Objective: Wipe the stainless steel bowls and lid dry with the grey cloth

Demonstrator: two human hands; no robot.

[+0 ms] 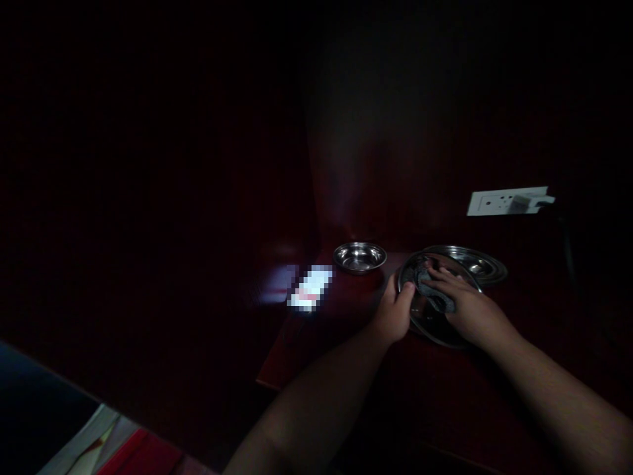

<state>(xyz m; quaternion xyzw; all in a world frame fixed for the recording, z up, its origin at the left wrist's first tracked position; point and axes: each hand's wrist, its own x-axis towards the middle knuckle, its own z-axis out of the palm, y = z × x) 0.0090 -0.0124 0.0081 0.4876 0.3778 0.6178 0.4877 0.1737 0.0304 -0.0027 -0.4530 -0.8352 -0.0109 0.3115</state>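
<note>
A shiny round metal plate (448,330) is held tilted above the dark red surface. At its left rim my left hand (395,310) is closed, with the thumb over the edge and the other fingers hidden behind. My right hand (462,300) presses a dark grey cloth (429,285) against the plate's inner face, its fingers lying over the cloth. Behind the plate rests another wide metal plate (489,267), partly covered. To the left of my hands stands a small steel bowl (360,258) with nothing visible in it.
A lit phone (311,288), its screen blurred, lies left of my forearms. On the back wall is a white power socket (507,201) with a plug in it and a dark cable hanging down. Red and pale items (141,455) show at lower left. Much of the scene is dark.
</note>
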